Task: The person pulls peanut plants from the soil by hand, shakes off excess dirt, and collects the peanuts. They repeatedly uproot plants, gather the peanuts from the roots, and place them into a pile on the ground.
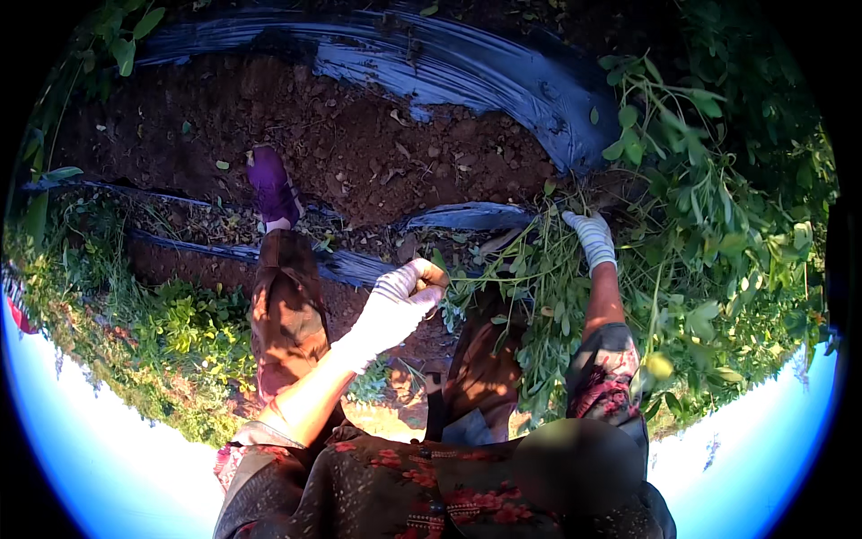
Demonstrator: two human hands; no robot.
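My left hand point(397, 310), in a pale glove with bare fingertips, is in the middle of the view with its thumb and fingers pinched together. A thin green stem point(481, 277) runs from those fingertips to the right, into a bundle of leafy plants point(549, 316) with oval leaflets. Further right, my right hand point(592, 237), in a striped glove, is closed around stems at the upper part of this bundle; leaves partly hide its fingers. The bundle hangs down in front of my right leg.
A ridge of brown soil point(377, 155) crosses ahead, with torn plastic mulch film point(485, 60) beyond it. More film strips point(471, 215) lie nearer. My left foot, in a purple shoe point(269, 182), stands against the soil. Dense foliage point(714, 222) rises on the right.
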